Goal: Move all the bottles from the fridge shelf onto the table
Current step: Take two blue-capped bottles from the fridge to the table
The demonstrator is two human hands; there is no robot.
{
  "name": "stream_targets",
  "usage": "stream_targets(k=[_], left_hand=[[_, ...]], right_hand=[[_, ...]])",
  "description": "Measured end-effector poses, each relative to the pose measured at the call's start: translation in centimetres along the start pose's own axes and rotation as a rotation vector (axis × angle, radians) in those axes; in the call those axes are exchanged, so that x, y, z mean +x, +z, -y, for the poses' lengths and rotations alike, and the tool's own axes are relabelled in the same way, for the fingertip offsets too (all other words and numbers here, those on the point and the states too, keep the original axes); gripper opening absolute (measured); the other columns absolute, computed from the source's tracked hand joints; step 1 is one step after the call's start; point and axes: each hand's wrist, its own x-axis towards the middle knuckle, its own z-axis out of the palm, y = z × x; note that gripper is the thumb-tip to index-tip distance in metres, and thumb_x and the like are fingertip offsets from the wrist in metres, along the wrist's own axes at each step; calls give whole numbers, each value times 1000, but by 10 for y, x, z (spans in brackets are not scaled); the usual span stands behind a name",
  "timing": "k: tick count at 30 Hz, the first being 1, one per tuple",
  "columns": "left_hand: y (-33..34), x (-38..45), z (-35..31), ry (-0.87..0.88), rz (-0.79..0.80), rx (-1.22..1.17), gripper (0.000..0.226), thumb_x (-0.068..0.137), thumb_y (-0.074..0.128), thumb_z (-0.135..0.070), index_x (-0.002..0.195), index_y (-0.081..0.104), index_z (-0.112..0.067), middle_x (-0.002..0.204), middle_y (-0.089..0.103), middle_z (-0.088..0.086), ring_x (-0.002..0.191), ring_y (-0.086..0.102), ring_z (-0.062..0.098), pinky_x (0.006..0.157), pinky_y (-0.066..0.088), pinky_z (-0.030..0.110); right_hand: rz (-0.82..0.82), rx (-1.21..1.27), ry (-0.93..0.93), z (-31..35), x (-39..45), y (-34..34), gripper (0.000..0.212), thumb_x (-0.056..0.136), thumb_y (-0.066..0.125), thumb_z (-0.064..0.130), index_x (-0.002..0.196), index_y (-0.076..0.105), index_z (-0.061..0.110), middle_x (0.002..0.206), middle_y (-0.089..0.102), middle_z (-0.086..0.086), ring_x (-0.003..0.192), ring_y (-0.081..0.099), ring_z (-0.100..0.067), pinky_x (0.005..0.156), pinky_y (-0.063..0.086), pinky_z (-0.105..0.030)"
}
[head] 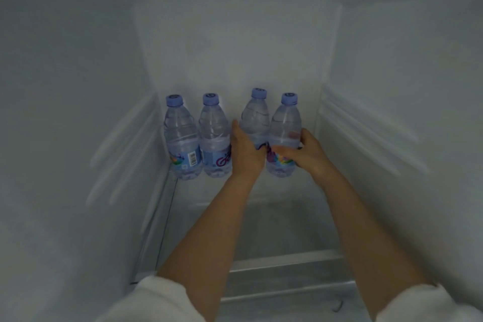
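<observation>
Several clear water bottles with blue caps stand in a row at the back of the glass fridge shelf point(274, 219). My left hand point(245, 151) grips the third bottle point(255, 120) round its lower body. My right hand point(305, 151) grips the fourth bottle point(286, 125), thumb across its label. The first bottle point(180, 138) and the second bottle point(214, 138) stand untouched to the left, close to the left wall. The held bottles look slightly raised or tilted; I cannot tell whether they touch the shelf.
White fridge walls close in on the left point(65, 138) and right point(405, 138), both with moulded shelf rails. The shelf's front rim point(287, 260) runs below my forearms. An upper shelf edge shows near the top corners.
</observation>
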Motion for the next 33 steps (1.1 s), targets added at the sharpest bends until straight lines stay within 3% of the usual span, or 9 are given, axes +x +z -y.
stream_targets(k=[7,12,15,17,20,25,26,30,33], left_hand=[[2,-4,0,77,-21,16,58,64,83,-21,104,53,10,102,59,23,97,61,34,81,52,40],[-3,-25,-3,26,-47,-68,62,60,76,-41,96,55,6,93,60,18,88,63,27,75,51,31],[-14,-39,-10,17,-54,-114,49,67,85,-22,97,55,0,94,61,9,90,63,23,72,46,20],[-25,-54,-19,21,-79,-131,48,66,87,-19,98,52,-9,96,62,3,89,62,18,73,45,21],[-43,-78,-29,-6,-111,-102,49,65,88,-29,96,51,-19,90,61,-9,77,59,7,62,42,16],[-67,-103,-43,-19,-135,-187,54,63,88,-35,105,57,-23,92,64,-20,82,61,-8,77,51,19],[-70,-107,-46,-16,-142,-205,56,62,87,-38,106,58,-21,92,64,-21,83,61,-10,77,51,17],[-81,-130,-58,-45,-156,-291,68,54,80,-51,109,60,-17,102,70,-6,93,67,7,81,54,22],[-90,-147,-64,-59,-193,-306,61,53,82,-48,105,59,-23,95,68,-15,87,66,-4,78,51,14]], right_hand=[[-85,28,-23,-9,-11,-4,52,72,82,19,113,52,10,104,60,0,88,60,-3,79,51,-24],[-138,41,-59,-12,-21,-8,50,70,84,19,110,55,11,111,65,-7,98,64,-17,88,54,-37],[-121,67,-47,-11,-32,-12,50,66,86,23,107,60,12,106,68,-6,96,67,-18,89,55,-43],[-130,65,-51,-10,-43,-13,51,65,86,27,107,61,12,103,70,-4,95,68,-19,88,55,-44],[-201,81,-72,-9,-62,-13,47,67,86,22,104,60,12,95,68,4,84,65,-6,80,54,-32],[-284,137,-123,6,-97,-12,45,70,83,17,106,58,9,96,67,0,75,63,4,65,49,-11],[-285,149,-134,11,-104,-11,44,70,83,16,105,57,10,92,66,3,72,63,7,62,48,-10],[-272,173,-155,27,-131,-6,42,71,82,18,102,55,14,90,64,8,72,63,7,61,49,-10],[-267,169,-147,35,-148,-1,39,72,82,23,100,55,17,90,65,6,75,65,3,62,51,-13]])
